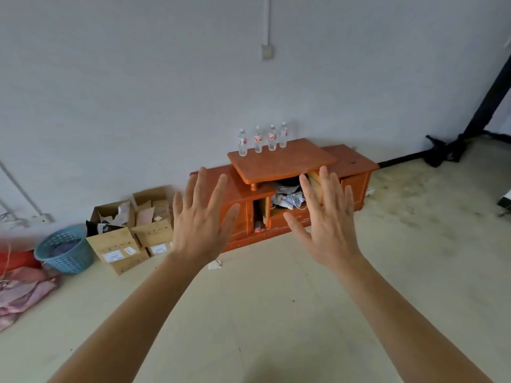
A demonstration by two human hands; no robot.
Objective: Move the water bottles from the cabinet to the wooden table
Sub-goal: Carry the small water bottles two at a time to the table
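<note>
Both hands, left hand (199, 219) and right hand (329, 222), spread flat, holding nothing. Four bottles (258, 139) on cabinet (282, 161): I judge them light, slippery; I'd grip mid-body.

Spare or storage room, domestic rather than commercial. Stained concrete floor (276, 305), plain white wall (138, 92) with surface conduit (266, 20) and socket box (267, 51). Low wooden cabinet (351, 161) against wall, doors ajar, crumpled papers (287, 199) spilling out. Cardboard boxes (116, 241) of scraps, blue plastic basket (65, 252), pink cloth heap (25, 291) on floor.
</note>
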